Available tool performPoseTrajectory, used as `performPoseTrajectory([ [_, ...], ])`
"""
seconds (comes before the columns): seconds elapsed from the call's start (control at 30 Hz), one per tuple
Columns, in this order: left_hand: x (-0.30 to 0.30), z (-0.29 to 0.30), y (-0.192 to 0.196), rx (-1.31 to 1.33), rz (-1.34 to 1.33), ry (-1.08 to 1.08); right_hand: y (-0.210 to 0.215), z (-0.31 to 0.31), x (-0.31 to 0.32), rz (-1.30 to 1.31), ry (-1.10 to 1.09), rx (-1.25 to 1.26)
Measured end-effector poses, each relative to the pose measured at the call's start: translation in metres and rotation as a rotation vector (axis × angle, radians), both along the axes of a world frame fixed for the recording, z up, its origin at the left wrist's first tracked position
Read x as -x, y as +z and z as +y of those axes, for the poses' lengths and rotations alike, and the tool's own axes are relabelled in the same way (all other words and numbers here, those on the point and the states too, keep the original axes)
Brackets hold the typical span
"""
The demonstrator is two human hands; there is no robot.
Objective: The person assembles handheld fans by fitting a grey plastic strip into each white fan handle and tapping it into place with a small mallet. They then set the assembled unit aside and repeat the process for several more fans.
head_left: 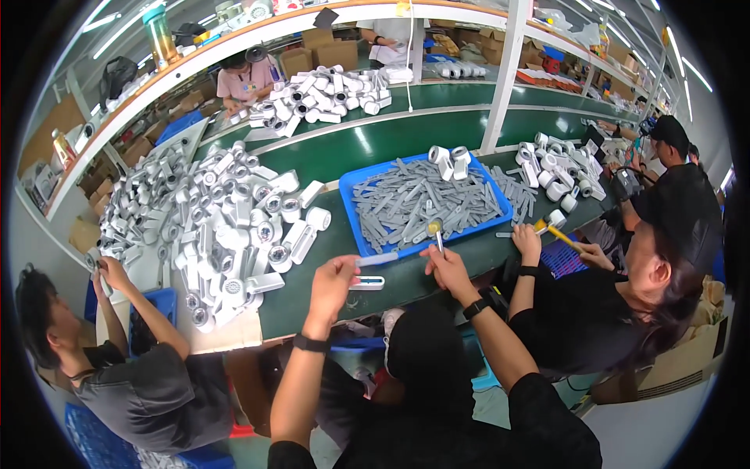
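Note:
My left hand (332,291) pinches a flat grey plastic strip (377,259) and holds it level just over the near rim of a blue tray (349,205). Below that strip, a white elongated housing (368,284) with an open slot lies on the green bench, close to my left fingers. My right hand (448,272) is closed round the thin shaft of a small hammer with a rounded yellowish head (435,226), which stands up over the tray's front edge. Many grey strips (406,199) fill the tray, and a few white housings (451,162) rest on its far side.
A large heap of white housings (234,227) covers the bench to the left. Another pile (558,168) lies at the right, beside loose grey strips (512,191). Co-workers sit close on both sides; the right one holds a yellow-handled hammer (564,238). A white post (506,78) rises behind the tray.

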State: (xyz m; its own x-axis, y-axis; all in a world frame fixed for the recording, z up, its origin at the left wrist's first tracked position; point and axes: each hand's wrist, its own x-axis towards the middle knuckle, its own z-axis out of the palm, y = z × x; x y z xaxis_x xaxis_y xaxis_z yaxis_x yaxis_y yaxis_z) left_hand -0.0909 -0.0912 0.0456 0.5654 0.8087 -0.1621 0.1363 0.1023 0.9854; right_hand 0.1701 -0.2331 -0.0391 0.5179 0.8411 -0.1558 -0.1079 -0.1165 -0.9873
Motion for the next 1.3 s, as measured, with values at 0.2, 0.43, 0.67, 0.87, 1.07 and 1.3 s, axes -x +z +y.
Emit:
performPoseTrajectory([
  [0.2,-0.001,-0.022,-0.021,0.070,0.002,-0.031,0.061,-0.009,0.065,-0.204,0.136,-0.107],
  [0.43,0.009,-0.003,-0.011,0.050,-0.009,-0.071,0.073,0.006,0.073,-0.547,-0.037,-0.128],
  [0.67,0.001,0.004,0.000,0.058,0.063,-0.176,0.072,0.021,0.079,-0.370,0.169,0.092],
  [0.87,0.023,0.031,-0.016,-0.670,0.107,-0.202,0.046,0.011,0.057,-0.417,0.051,0.003],
  [1.07,0.035,0.044,-0.068,-0.814,0.302,-0.199,0.055,0.012,0.057,-0.094,0.108,0.166],
  [1.3,0.011,0.037,-0.069,-0.832,0.216,-0.152,0.044,0.021,0.074,-0.012,0.061,0.253],
])
